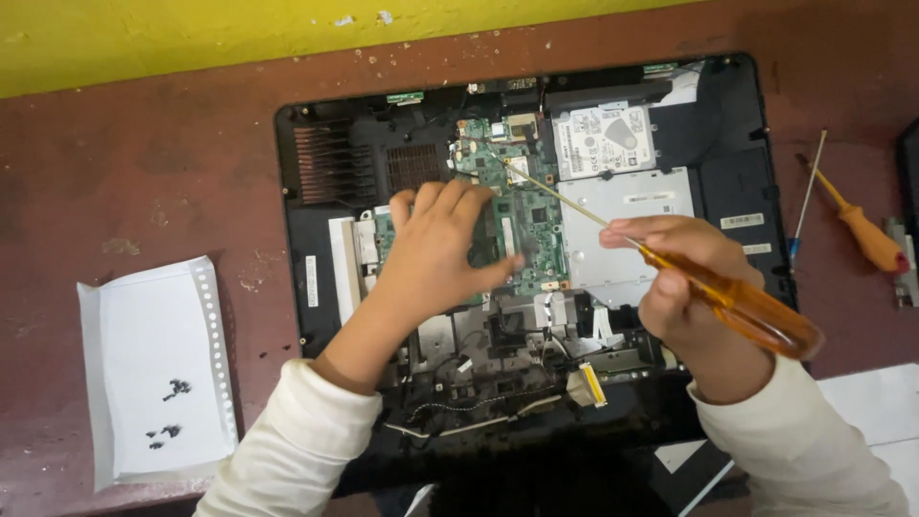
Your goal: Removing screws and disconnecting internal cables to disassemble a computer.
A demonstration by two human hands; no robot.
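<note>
Nearest, at six o'clock, two cream sleeves are reaching up into an opened black laptop chassis [728, 172] that is lying on the reddish-brown tabletop [144, 172]. The left hand [436, 254] is lying flat, fingers spread and open, pressing on the green circuit board [526, 215] at the chassis centre and gripping nothing. The right hand [684, 278], at four o'clock, is curling closed around the amber handle of a screwdriver [737, 302]; its thin shaft is slanting toward eleven o'clock, with the tip seeming to be touching the board's upper part, though that spot is too small to be sure of. Just beyond the right hand, a silver drive cover with small white rectangular labels is lying beside the board, and a silver hard drive [605, 141] with a white label is sitting at one o'clock. At eight o'clock, white perforated paper [153, 335] is carrying small dark screws [172, 391]. At three o'clock, an orange-handled screwdriver [862, 230] and a thin blue-tipped tool [804, 201] are lying apart from the chassis.
</note>
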